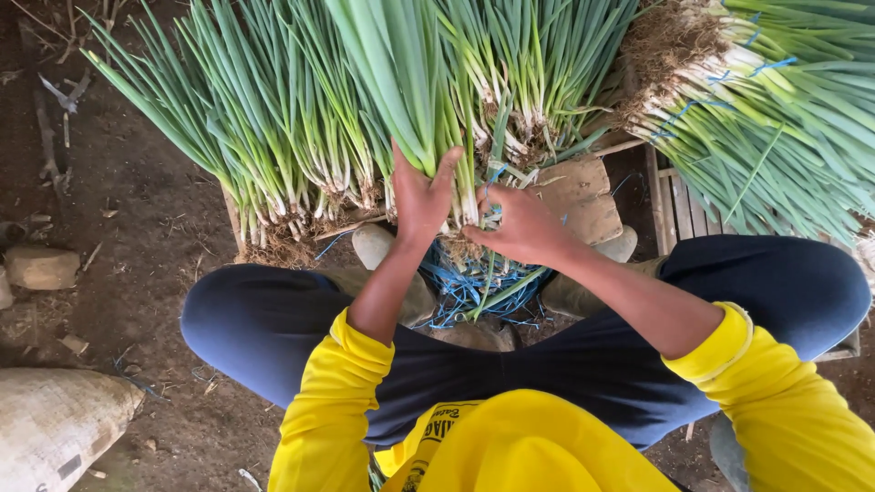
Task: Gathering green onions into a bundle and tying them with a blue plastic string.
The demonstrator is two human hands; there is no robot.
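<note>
**Hands on a bunch of green onions over bare earth**

The ground is dark, packed soil scattered with dry stalks, small stones and clods. A pale woven sack (55, 419) lies at the near left. Slatted wood (679, 205) shows at the right under a tied heap of green onions (775, 100) with hairy brown roots and blue ties. A wide fan of loose onions (264, 118) spreads at the far left: long smooth green blades, white stems, muddy roots. The left hand (421, 196) presses flat, fingers spread, against an upright bunch (456, 91) at the centre. The right hand (519, 223) has its grip closed on thin blue string (492, 173) at the bunch's base. More blue string (474, 287) lies tangled below, between the knees.
</note>
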